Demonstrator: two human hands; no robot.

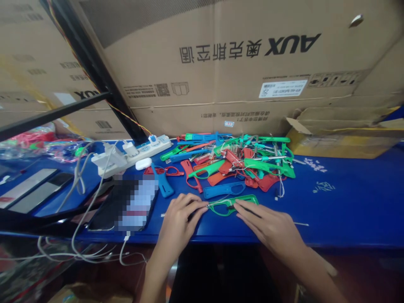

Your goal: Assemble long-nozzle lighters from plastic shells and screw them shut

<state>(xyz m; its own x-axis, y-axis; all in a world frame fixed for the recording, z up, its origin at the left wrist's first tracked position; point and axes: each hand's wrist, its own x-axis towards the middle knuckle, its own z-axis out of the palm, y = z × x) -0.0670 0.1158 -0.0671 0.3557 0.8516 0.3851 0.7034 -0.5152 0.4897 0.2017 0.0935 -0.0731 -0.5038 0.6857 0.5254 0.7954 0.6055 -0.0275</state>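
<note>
A green lighter casing [221, 209], an open half shell with a trigger loop and a thin white wire inside, lies on the blue table just before me. My left hand [184, 214] pinches its narrow front end, where a bit of metal shows between thumb and fingers. Over the handle end, my right hand [268, 223] has its fingertips closed on the shell near a small dark part. Whatever sits under those fingertips is hidden. Just behind lies a blue casing half [224, 190], apart from both hands.
A heap of red, green and blue lighter parts [233, 160] lies behind my hands. To the left are a phone [139, 206], a power strip [151, 148] and cables. Small white pieces [314, 164] and an opened carton [337, 139] are at right. Large AUX cartons [221, 84] stand behind.
</note>
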